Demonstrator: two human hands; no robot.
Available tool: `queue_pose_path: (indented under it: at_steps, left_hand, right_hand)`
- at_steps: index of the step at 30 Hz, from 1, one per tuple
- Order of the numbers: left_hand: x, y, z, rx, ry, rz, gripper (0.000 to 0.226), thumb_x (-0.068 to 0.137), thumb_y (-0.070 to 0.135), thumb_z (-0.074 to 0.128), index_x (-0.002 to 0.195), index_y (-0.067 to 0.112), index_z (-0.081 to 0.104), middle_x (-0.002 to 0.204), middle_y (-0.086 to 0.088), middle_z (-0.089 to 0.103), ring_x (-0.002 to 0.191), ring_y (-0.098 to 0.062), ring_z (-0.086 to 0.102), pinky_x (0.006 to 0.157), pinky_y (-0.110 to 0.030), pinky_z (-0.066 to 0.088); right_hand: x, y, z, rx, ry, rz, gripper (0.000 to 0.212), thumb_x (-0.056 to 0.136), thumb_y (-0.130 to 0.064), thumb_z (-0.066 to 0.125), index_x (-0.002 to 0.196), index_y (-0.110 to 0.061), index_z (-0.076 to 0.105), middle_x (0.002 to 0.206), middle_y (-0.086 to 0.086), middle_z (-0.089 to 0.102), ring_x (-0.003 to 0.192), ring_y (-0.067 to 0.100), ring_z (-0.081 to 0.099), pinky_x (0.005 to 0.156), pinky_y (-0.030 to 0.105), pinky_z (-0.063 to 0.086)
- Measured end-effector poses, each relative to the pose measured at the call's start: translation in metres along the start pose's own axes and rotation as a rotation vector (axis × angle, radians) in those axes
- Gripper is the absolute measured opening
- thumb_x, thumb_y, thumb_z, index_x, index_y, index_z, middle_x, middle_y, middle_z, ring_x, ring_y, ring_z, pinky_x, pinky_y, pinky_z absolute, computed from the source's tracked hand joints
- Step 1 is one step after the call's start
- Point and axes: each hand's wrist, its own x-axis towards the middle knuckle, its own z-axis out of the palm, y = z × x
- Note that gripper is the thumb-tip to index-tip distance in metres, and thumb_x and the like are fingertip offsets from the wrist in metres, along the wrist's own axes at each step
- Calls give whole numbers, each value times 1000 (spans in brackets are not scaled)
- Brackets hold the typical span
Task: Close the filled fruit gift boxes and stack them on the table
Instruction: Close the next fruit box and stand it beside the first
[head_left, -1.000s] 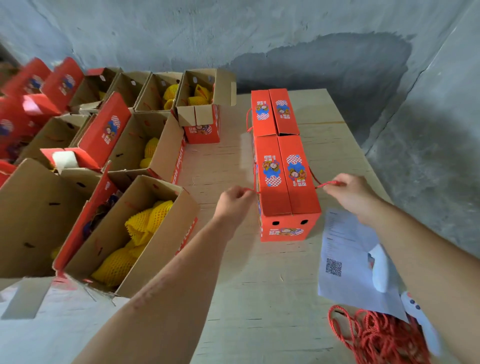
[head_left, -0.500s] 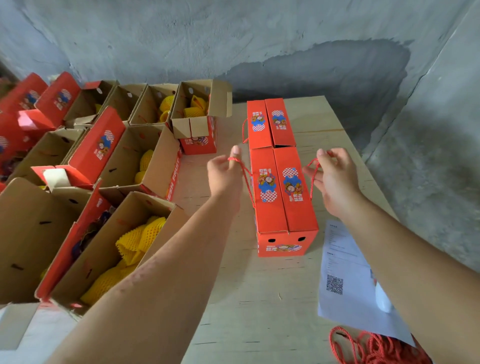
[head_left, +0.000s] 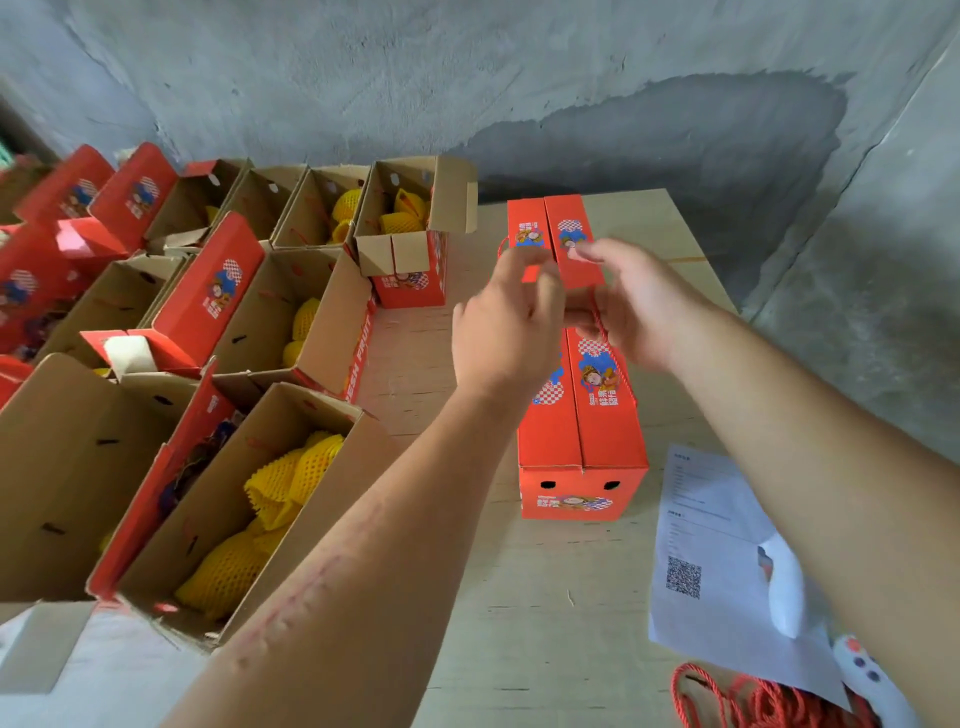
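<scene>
Both hands meet above the near closed box, over its top seam. Left hand has fingers curled, and the right hand pinches a red cord between thumb and fingers. The cord runs down from that pinch toward the box lid. Can't tell whether the left hand actually has cord in it; its fingers are motion-blurred and hide the contact.

Near closed box sits on the table, directly under the grip, lid flaps shut. Second closed box is just beyond the grip, end to end with the first, partly hidden by the fingers.

Left of the grip: rows of open boxes, the closest open box holding fruit in yellow foam nets. Another open box stands left of the far closed one, flaps up.

Below and right of the grip: paper sheet with a QR code, flat on the table beside the near box. Loose red rope pile at the table's near edge.
</scene>
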Motion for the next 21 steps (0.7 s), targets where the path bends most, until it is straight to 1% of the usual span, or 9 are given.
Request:
queue_pose_path:
  at_steps: [3,5,7,9,11,13,17,19,21]
  left_hand:
    - [-14,3,-2,-1,81,122,27,103,28,46,121,22,65,95,0,75,90,-30,68,76,-46,54]
    - [-12,11,-2,51,64,214,29,102,24,50,127,20,64,96,-2,76,92,-32,69,77,-46,54]
    - [-5,19,-7,165,28,240,33,101,27,49,131,24,62,90,-1,75,88,-32,69,76,-44,54]
    - [-3,21,-15,267,14,208,30,100,32,49,124,30,67,90,1,76,87,-33,70,76,-42,56]
    - [-7,18,-24,205,105,190,25,97,33,53,112,29,73,88,3,77,83,-29,72,73,-40,58]
    - [-11,14,-30,35,206,183,22,95,30,54,104,25,74,85,8,77,76,-18,73,68,-37,59]
    - [-22,-13,-19,-116,185,30,15,98,27,57,107,30,68,88,19,72,79,4,67,70,-25,55]
    - [-34,-37,-7,-224,186,-126,18,99,19,57,114,26,65,95,18,68,82,6,63,72,-19,49]
    - [-46,-59,6,-306,133,-298,21,100,22,57,121,24,61,108,10,66,89,5,60,82,-24,47]
  right_hand:
    - [0,-13,7,12,-7,-2,35,97,-37,57,121,-12,61,87,13,67,69,27,61,75,35,40]
    - [0,-17,8,69,-4,5,33,93,-38,61,118,-17,64,77,7,64,64,24,58,65,26,47]
    - [-1,-17,6,132,4,33,38,89,-41,63,121,-22,65,69,1,60,56,18,52,54,22,43]
    - [1,-13,2,205,36,47,44,85,-43,61,124,-23,67,67,1,59,56,18,51,65,31,38]
    - [3,-5,0,243,80,65,43,85,-45,55,120,-26,71,61,1,62,53,17,58,72,36,33]
    - [-1,2,3,236,70,65,38,87,-45,51,112,-25,71,66,1,64,54,18,60,67,37,28]
    - [-9,-5,19,316,80,25,34,88,-43,52,102,-22,74,67,0,55,54,18,54,59,31,32]
    - [-16,-17,29,335,71,-33,35,91,-42,48,100,-19,74,66,-2,49,53,16,50,59,31,31]
    - [-23,-31,34,327,23,-89,35,94,-41,45,98,-19,72,66,-4,44,54,15,45,59,32,29]
